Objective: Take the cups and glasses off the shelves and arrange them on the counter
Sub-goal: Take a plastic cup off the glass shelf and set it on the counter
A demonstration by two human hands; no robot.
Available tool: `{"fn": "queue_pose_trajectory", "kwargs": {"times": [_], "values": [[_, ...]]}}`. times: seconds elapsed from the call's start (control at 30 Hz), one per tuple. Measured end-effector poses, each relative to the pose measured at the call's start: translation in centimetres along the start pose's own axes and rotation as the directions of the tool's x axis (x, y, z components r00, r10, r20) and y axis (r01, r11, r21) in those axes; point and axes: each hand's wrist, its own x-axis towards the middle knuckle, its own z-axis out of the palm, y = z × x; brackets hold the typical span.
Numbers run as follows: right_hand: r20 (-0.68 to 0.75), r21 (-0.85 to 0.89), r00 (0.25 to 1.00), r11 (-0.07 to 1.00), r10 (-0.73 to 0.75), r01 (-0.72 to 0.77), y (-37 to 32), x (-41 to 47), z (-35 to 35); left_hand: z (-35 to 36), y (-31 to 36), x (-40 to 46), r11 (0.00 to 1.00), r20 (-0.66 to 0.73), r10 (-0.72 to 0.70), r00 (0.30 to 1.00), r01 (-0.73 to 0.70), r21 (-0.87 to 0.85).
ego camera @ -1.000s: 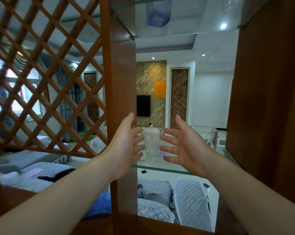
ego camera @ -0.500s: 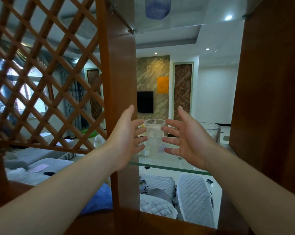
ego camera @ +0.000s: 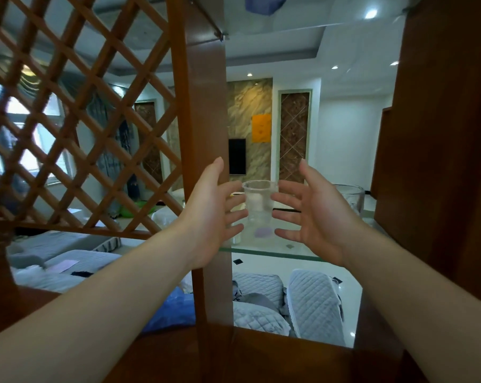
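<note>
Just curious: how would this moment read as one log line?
phase: reach | left hand: open | right hand: open | clear cup: on glass shelf, ungrasped

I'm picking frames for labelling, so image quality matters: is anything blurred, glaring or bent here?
Head view: the brown wooden lattice screen is motion-smeared at left; ceiling spotlights flare; the wide lens bows the wooden post; the clear plastic cup between the open left hand and right hand stays readable.

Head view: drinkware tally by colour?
Clear: 2, the clear cup between the left hand and right hand, and the wide clear glass at right, both on the glass shelf.
Blue: 1, the blue cup on the shelf above.
Total: 3
</note>
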Motion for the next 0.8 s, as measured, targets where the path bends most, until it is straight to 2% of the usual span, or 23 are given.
{"fn": "queue_pose_trajectory", "kwargs": {"times": [0.4, 0.8], "values": [[-0.146, -0.017, 0.989, 0.999, -0.032, 0.03, 0.4, -4.9, 3.9, -3.2, 0.3, -2.5, 0.999, 0.149, -0.022, 0.989, 0.028, -0.037], [-0.325, -0.139, 0.94, 0.988, -0.106, 0.063, 5.1, -9.6, 7.3, -6.4, -3.3, -5.1, 0.998, 0.244, 0.013, 0.97, -0.028, 0.059]]}}
